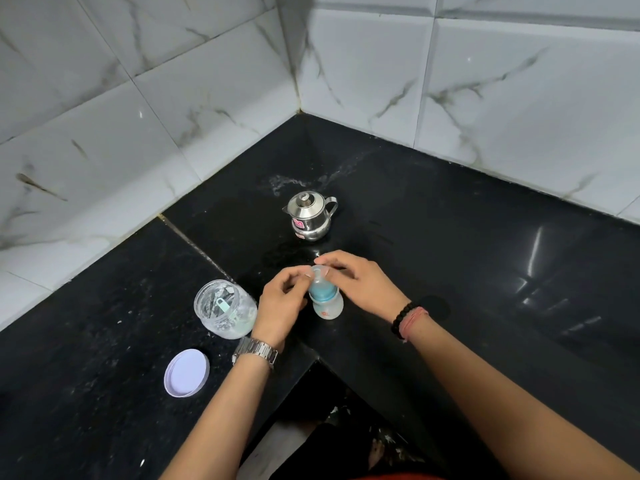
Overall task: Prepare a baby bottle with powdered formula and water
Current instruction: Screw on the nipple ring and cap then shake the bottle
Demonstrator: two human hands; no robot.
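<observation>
A small frosted baby bottle point(328, 308) with a blue collar stands upright on the black counter point(450, 265), a clear cap over its top. My left hand point(282, 301) pinches the cap from the left with its fingertips. My right hand point(360, 280) curls its fingers over the cap from the right and behind. To the left, an open clear jar point(225, 308) holds white powder and a pale green scoop. Its white lid point(187, 372) lies upside down in front of it. A small steel kettle point(309, 216) with a lid stands behind the bottle.
White marble-look tiled walls point(138, 116) meet in a corner behind the counter. The counter's front edge has an inner corner just below my left wrist, with the floor visible beneath. Spilled powder or water marks lie behind the kettle.
</observation>
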